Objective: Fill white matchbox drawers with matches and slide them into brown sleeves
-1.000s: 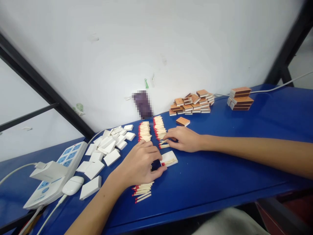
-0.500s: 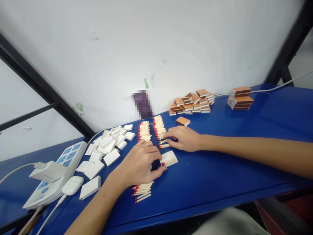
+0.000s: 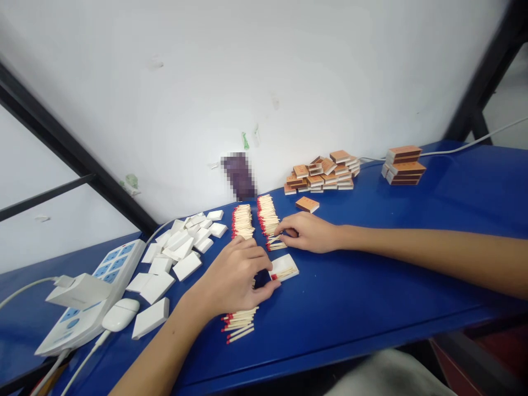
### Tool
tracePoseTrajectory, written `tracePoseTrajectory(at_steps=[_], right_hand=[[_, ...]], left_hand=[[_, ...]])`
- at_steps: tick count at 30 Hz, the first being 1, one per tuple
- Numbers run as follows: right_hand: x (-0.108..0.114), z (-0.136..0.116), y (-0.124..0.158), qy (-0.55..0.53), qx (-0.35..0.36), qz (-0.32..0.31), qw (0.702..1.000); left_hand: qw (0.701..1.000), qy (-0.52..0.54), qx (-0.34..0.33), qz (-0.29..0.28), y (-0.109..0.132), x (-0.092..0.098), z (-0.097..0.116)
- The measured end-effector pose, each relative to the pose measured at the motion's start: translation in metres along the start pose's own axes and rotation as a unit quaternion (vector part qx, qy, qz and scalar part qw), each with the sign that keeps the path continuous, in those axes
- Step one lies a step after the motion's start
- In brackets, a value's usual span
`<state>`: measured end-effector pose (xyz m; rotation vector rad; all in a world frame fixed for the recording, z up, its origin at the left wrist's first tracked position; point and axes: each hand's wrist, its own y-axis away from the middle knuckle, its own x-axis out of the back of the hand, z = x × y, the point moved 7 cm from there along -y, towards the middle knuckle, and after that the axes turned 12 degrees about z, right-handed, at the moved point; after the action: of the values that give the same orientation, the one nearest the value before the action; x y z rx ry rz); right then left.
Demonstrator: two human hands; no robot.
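Note:
My left hand [image 3: 235,278] lies palm down over a bunch of red-tipped matches [image 3: 239,323] near the table's front, fingers curled, its thumb against a white matchbox tray [image 3: 284,267] that has a few matches in it. My right hand [image 3: 307,232] rests just behind the tray, its fingertips pinching a few loose matches [image 3: 275,243] at the near end of two rows of matches [image 3: 268,214]. What lies under my left palm is hidden.
On the blue table [image 3: 371,291], several white trays [image 3: 181,247] lie at the left beside a power strip [image 3: 86,297] and a white earbud case [image 3: 119,314]. Orange matchbox sleeves are piled at the back [image 3: 324,173], with a stack [image 3: 404,165] further right and one loose sleeve [image 3: 307,204].
Almost nothing moved. The view shifted slightly left; both hands stay in place, the right fingers still working at the loose matches.

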<state>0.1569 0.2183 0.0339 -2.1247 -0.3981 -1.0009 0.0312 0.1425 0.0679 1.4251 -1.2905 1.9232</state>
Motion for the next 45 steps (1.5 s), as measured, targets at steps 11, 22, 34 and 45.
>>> tracePoseTrajectory(at_steps=[11, 22, 34, 45], right_hand=[[-0.001, 0.002, 0.0, -0.01, 0.012, 0.019, 1.0], [0.001, -0.004, 0.002, 0.005, 0.021, 0.012, 1.0], [0.001, -0.015, -0.002, 0.084, 0.058, -0.04, 0.994], [0.0, -0.036, -0.027, 0.203, 0.085, -0.16, 0.962]], left_hand=[[1.0, 0.0, -0.001, -0.002, 0.001, -0.001, 0.0], [1.0, -0.001, 0.0, -0.006, 0.0, -0.001, 0.0], [1.0, 0.002, 0.0, -0.004, 0.0, 0.0, 0.0], [1.0, 0.004, -0.006, 0.003, 0.001, 0.0, 0.0]])
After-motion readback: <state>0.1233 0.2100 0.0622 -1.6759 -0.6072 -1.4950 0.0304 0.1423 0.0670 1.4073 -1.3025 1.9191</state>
